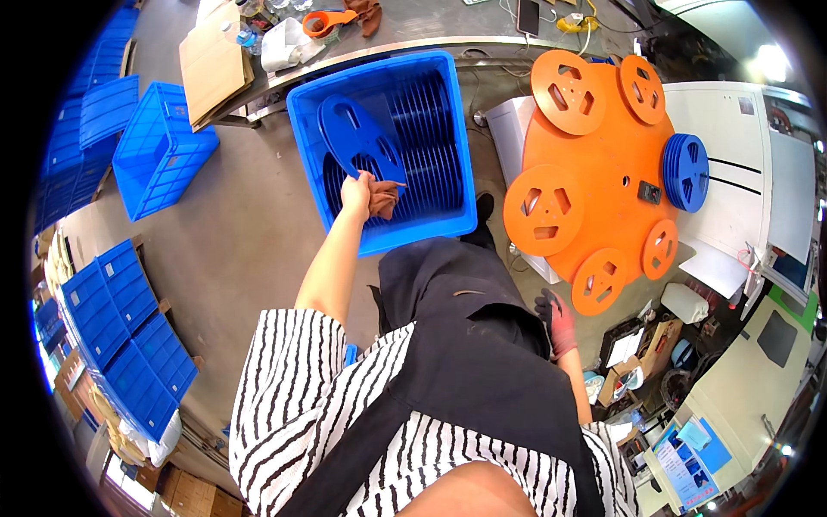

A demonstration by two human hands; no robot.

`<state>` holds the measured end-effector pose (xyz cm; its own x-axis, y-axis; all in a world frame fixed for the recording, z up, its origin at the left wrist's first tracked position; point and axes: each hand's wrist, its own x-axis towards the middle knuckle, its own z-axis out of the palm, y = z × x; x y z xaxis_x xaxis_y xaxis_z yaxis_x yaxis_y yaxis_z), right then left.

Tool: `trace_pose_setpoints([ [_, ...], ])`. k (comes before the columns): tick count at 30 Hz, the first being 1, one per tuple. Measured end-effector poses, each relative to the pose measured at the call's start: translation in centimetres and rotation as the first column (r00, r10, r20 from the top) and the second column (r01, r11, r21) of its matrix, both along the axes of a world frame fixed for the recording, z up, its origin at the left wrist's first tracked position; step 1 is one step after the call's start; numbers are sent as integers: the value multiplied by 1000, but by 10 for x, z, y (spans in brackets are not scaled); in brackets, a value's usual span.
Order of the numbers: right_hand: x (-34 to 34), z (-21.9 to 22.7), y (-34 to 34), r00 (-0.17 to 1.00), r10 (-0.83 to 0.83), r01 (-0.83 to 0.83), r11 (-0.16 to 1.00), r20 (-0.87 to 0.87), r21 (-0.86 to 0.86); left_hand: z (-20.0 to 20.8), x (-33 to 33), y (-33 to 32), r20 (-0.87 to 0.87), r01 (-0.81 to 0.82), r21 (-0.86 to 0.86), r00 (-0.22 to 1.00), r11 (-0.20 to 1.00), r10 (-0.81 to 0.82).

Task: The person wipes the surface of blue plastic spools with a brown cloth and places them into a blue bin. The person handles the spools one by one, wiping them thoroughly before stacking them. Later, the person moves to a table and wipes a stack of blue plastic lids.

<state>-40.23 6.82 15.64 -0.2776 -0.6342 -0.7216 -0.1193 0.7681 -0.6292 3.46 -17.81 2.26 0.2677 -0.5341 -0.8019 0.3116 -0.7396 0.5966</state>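
Note:
My left hand (356, 194) reaches into a blue plastic crate (297, 116). Its fingers are closed on a crumpled brown cloth (384, 200) and the near edge of a blue reel (338, 122) with cut-out slots. That reel lies tilted over rows of blue reels (431, 164) standing on edge in the crate. My right hand (557, 323), in a red and dark grey glove, hangs beside my black apron. Its fingers look slightly apart, with nothing visible in them, near the orange reels.
To the right, a large orange disc (594, 159) carries several orange reels and a stack of blue reels (686, 172). A metal table (413, 26) runs along the far side. Blue crates (164, 159) and blue lidded boxes (129, 336) stand at left.

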Motion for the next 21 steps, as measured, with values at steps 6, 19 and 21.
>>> trace_pose_setpoints([
  [6,17,-18,46,993,-120,118,986,9,116,-37,-15,-26,95,253,115,960,961,-264],
  [19,27,6,32,959,190,-150,970,-211,191,-4,-102,18,-504,101,-211,841,972,-197],
  [21,22,7,21,853,311,-358,933,-418,-37,69,-164,31,-797,166,-50,588,985,-139],
])
